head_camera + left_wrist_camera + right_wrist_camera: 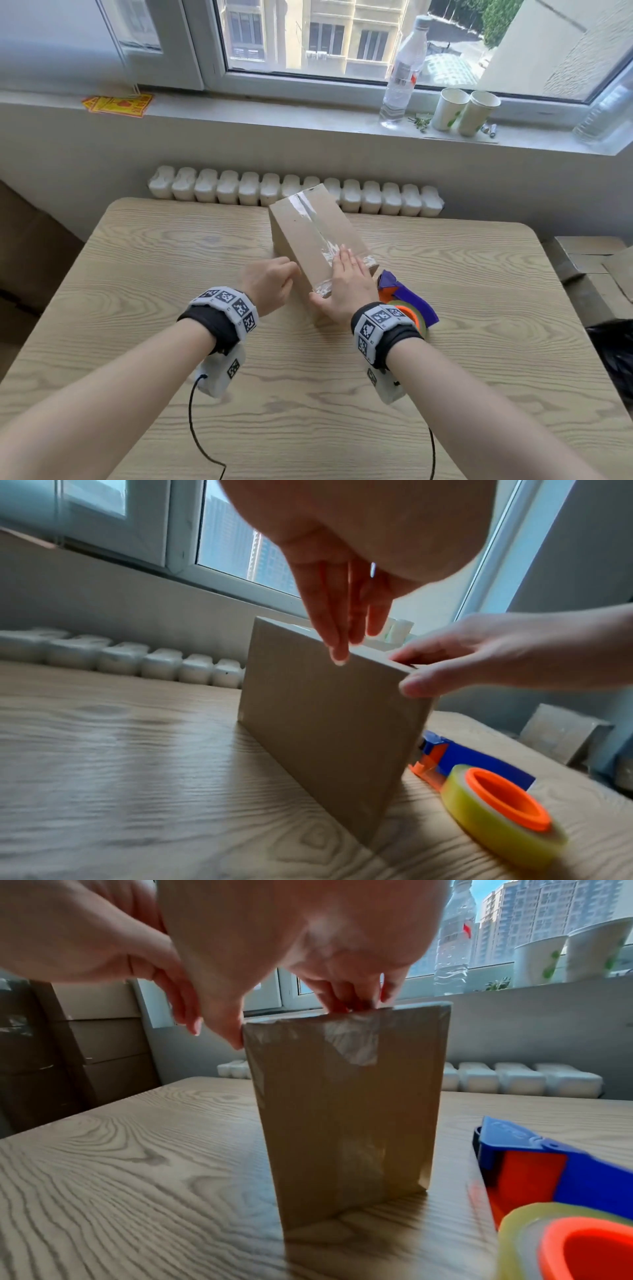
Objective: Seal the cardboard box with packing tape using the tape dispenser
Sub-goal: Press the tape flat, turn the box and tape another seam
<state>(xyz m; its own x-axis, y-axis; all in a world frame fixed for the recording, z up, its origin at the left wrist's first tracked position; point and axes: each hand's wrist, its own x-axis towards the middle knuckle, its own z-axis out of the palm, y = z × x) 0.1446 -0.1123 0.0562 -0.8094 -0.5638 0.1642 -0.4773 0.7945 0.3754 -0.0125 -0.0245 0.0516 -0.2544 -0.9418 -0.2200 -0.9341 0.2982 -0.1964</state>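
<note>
Open surface [144, 274] is left to the left of the cardboard box [308, 233] and in front of it. The right side is blocked by the tape dispenser [407, 301], lying just beside the box. Passage behind is narrowed by the radiator [376, 198] at the surface's far edge.

right hand [346, 284] flat on taped cardboard box [317, 236], left hand [270, 284] alongside, tape dispenser [407, 301] just right

My right hand [346, 287] hides the near end of the tape strip [310, 214]. My wristband covers part of the tape dispenser [407, 298]. The left fingertips are out of sight behind the box [308, 236].
</note>
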